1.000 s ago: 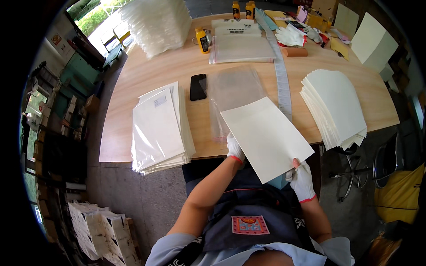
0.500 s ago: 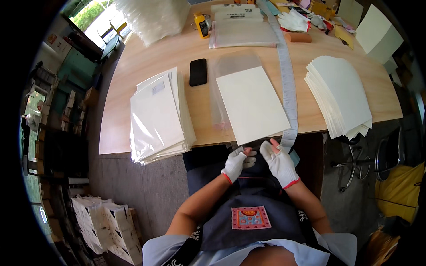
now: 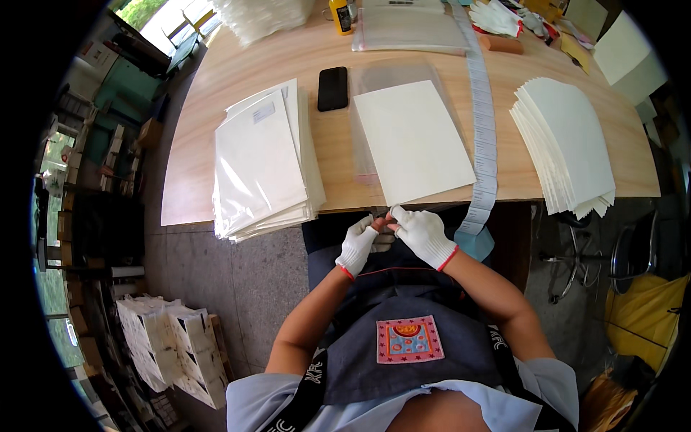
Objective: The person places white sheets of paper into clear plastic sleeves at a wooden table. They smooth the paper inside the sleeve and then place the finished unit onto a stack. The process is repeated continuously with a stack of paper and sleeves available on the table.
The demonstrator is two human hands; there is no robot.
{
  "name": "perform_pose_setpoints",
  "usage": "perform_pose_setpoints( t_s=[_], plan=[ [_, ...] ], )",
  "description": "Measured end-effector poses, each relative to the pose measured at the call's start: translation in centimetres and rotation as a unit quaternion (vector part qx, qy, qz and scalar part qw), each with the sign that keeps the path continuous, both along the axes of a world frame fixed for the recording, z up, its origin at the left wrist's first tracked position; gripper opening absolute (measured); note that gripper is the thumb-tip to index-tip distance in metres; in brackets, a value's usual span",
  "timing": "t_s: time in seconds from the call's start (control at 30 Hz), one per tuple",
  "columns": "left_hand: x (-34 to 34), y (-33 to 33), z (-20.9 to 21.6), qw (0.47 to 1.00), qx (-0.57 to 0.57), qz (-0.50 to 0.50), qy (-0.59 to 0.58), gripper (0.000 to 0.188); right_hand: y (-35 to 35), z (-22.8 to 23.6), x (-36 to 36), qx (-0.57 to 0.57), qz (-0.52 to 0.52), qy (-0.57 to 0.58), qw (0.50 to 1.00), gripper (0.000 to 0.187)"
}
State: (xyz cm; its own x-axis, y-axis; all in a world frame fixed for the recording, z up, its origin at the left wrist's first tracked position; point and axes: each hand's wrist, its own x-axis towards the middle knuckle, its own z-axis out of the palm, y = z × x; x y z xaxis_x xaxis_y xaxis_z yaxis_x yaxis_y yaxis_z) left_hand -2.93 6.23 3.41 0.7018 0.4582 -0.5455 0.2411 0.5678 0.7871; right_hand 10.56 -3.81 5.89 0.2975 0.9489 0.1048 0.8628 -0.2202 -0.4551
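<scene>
Just below the table's front edge, both hands meet, in white knit gloves with red cuffs and some bare fingertips. My left hand (image 3: 362, 243) is curled, its bare thumb toward the right hand. My right hand (image 3: 423, 236) has its thumb and forefinger closed against the left fingertips; anything pinched between them is too small to make out. Beyond them a white sheet of card (image 3: 414, 144) lies on a clear plastic bag (image 3: 363, 162). To the left is a stack of white sheets in clear bags (image 3: 259, 165), the top one labelled.
A fanned stack of white card (image 3: 568, 137) overhangs the right front edge of the table (image 3: 191, 158). A strip of labels (image 3: 484, 137) runs down over the edge. There are also a black phone (image 3: 332, 88), more clear bags (image 3: 410, 32), a yellow bottle (image 3: 340, 16) and spare gloves (image 3: 497, 18).
My right hand has moved left and its fingers have closed in against my left hand's fingertips. The whole view has shifted, so the table sits higher in it.
</scene>
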Motion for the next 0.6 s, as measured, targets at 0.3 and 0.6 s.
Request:
perform_pose_setpoints(
  t_s=[0.3,0.6],
  plan=[
    [0.8,0.9,0.2,0.999,0.025,-0.003,0.024,0.020,1.7,0.1,1.0,-0.042,0.099,-0.090,0.990,0.016],
    [-2.2,0.7,-0.6,0.999,-0.017,0.033,0.001,0.022,-14.0,-2.5,9.6,0.400,-0.239,0.735,0.494,0.005]
  ],
)
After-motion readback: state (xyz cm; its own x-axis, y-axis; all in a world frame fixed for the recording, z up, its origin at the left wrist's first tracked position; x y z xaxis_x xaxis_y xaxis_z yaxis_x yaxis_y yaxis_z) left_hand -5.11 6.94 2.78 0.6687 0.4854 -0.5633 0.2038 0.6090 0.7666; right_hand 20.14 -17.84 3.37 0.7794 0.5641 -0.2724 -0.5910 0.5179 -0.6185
